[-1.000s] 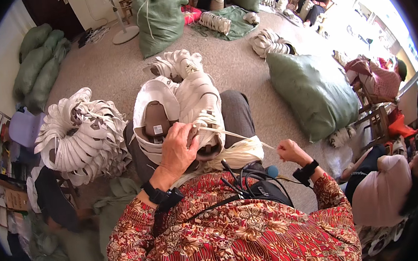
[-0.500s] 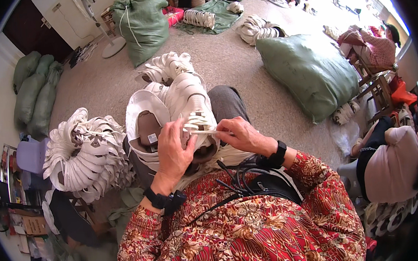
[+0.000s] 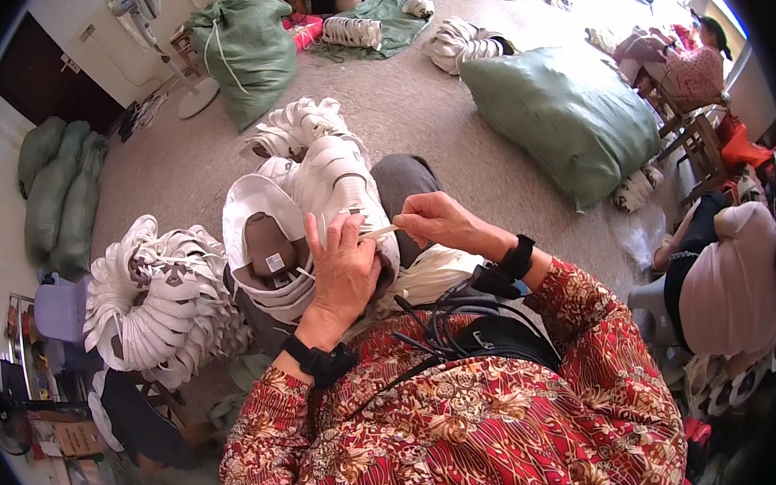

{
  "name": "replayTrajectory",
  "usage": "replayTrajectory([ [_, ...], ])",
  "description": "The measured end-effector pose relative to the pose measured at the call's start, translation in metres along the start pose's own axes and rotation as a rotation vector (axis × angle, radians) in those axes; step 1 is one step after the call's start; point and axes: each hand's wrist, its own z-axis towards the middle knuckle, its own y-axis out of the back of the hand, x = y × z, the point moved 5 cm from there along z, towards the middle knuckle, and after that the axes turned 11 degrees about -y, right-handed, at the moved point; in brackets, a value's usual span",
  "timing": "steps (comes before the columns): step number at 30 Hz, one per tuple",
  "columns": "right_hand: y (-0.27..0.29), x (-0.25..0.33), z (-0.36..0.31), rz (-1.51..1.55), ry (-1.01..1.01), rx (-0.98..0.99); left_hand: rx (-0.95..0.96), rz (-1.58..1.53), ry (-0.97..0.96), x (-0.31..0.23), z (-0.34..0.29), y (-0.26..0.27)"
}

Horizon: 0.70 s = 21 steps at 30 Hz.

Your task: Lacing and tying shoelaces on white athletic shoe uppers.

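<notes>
A white shoe upper (image 3: pixel 348 194) with a brown lining and white lacing lies over my lap. My left hand (image 3: pixel 343 269) grips its side, fingers bent over the lacing area and the thumb hidden. Between the hands runs a pale flat shoelace (image 3: pixel 382 232), drawn taut to the right. Thumb and fingers of my right hand (image 3: pixel 441 224) pinch it, just off the upper. To the left of the upper, touching it, is a stack of nested white uppers (image 3: pixel 238 209) with a brown insole-like piece (image 3: pixel 270 244) inside. More white uppers (image 3: pixel 306 121) curve away beyond my knees.
A large heap of nested uppers (image 3: pixel 157 293) stands at my left. Full green sacks (image 3: pixel 565 119) (image 3: pixel 244 53) lie ahead and right. A fan (image 3: pixel 199 95) stands far left. Other people (image 3: pixel 724 280) sit at the right and far back. A purple bin (image 3: pixel 61 309) is at the left.
My right hand has moved slightly up, keeping the shoelace pinched. My left hand has shifted right and down over the lacing. The whole view has tilted a little.
</notes>
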Motion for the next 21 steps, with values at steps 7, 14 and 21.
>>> replayTrajectory([
  [7, 0.007, -0.009, -0.013, -0.029, -0.024, 0.066, -0.046, 0.078, -0.043, 0.001, -0.008, 0.013],
  [14, 0.025, -0.025, -0.047, 0.589, -0.12, 0.075, -0.036, 0.118, 0.07, 0.023, -0.044, 0.062],
  [21, 0.055, -0.039, -0.068, 1.125, 0.185, 0.16, -0.065, 0.12, 0.15, 0.012, -0.048, 0.076],
])
